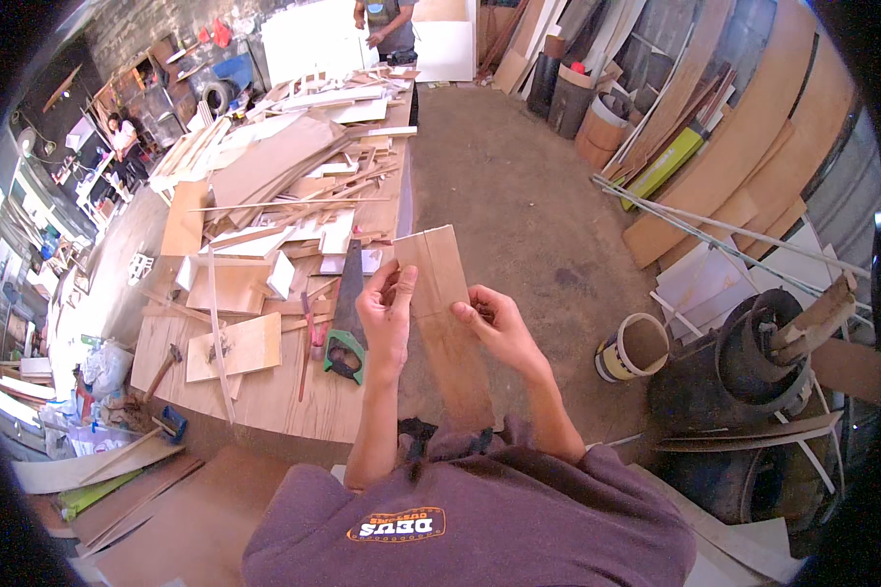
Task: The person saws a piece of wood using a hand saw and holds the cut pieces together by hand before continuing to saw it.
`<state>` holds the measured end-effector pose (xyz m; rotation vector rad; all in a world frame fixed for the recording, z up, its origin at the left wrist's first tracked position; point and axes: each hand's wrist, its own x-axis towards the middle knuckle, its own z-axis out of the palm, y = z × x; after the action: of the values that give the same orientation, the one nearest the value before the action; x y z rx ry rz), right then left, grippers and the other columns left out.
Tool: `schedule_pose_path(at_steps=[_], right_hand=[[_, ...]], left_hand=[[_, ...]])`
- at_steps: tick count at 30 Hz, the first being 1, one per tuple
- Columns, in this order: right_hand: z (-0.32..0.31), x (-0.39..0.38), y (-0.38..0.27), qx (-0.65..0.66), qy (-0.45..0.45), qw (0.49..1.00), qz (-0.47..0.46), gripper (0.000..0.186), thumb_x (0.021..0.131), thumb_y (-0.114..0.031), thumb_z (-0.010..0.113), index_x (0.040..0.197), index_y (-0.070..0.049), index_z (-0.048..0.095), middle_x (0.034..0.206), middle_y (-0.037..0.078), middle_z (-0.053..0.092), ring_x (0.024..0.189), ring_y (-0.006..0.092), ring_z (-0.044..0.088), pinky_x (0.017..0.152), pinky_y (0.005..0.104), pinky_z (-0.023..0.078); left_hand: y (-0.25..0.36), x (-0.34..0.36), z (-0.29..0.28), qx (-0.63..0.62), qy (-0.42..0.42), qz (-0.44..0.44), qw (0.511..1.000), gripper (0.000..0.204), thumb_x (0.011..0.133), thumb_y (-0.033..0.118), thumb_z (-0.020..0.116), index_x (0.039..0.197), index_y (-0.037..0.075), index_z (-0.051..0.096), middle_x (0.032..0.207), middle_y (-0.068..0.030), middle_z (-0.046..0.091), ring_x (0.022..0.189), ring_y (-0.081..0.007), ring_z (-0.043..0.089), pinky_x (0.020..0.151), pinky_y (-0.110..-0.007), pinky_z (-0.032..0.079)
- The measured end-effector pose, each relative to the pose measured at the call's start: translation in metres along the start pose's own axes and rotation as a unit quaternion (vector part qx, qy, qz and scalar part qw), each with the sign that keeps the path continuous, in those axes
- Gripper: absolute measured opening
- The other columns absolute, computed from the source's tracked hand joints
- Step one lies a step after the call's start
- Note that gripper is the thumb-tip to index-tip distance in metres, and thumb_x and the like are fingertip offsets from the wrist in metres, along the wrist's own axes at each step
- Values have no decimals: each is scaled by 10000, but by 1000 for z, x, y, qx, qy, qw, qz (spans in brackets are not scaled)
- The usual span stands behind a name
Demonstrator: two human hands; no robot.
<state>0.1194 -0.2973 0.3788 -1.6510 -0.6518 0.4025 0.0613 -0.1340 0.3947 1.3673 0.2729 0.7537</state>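
In front of my chest is a long, narrow wooden board (439, 315), tilted with its lower end close to my shirt. My left hand (387, 308) grips its left edge, thumb near the face. On the opposite edge my right hand (497, 325) holds it between thumb and curled fingers. A thin dark line runs lengthwise down the upper part of the board. Just left of my left hand, a handsaw (347, 338) with a green handle lies on the wooden worktable (284, 403). Beside the saw is a red-handled tool (315, 323), its kind unclear.
Wood offcuts and panels (274, 161) cover the worktable's far part. A hammer (166, 370) lies at its left. To my right stand a bucket (632, 348), a black drum (754, 362) and leaning sheets (744, 147). One person (392, 27) stands beyond the table, another (124, 142) far left.
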Motion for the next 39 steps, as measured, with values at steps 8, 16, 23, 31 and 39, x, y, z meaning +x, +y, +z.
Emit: schedule_pose_path(at_steps=[8,16,23,31,39], right_hand=[[-5,0,-18,91,105,990,-27,236,984,-209,580,992,25,612,831,5,618,776,70,538,682,261,466],[-7,-1,-12,103,133,984,-52,205,982,-192,586,973,12,607,820,-14,596,766,55,514,674,245,448],[-10,-2,-1,82,128,986,-73,180,974,-183,601,950,-5,595,781,-40,536,721,34,451,612,233,401],[-10,0,-5,84,135,985,-62,203,971,-197,609,947,4,600,783,-32,556,724,42,474,631,233,423],[-2,7,7,126,128,984,-7,269,966,-237,613,1015,27,633,877,16,656,795,77,572,695,262,481]], left_hand=[[-5,-20,7,5,-102,-26,994,412,907,184,706,1247,-10,577,942,-33,677,780,-56,585,681,-192,456],[-12,-22,9,19,-118,-54,991,276,936,217,673,1093,-6,630,920,-24,677,807,-59,593,709,-203,462],[-11,-25,13,31,-128,-45,990,244,952,227,652,1040,0,638,902,-11,670,820,-56,588,725,-208,455],[-11,-27,18,21,-101,-43,994,248,953,236,648,1014,-4,643,846,0,657,754,-38,560,672,-192,434],[-22,-27,5,-37,-106,-81,990,272,972,249,610,1033,-13,647,817,20,631,725,-31,538,643,-200,424]])
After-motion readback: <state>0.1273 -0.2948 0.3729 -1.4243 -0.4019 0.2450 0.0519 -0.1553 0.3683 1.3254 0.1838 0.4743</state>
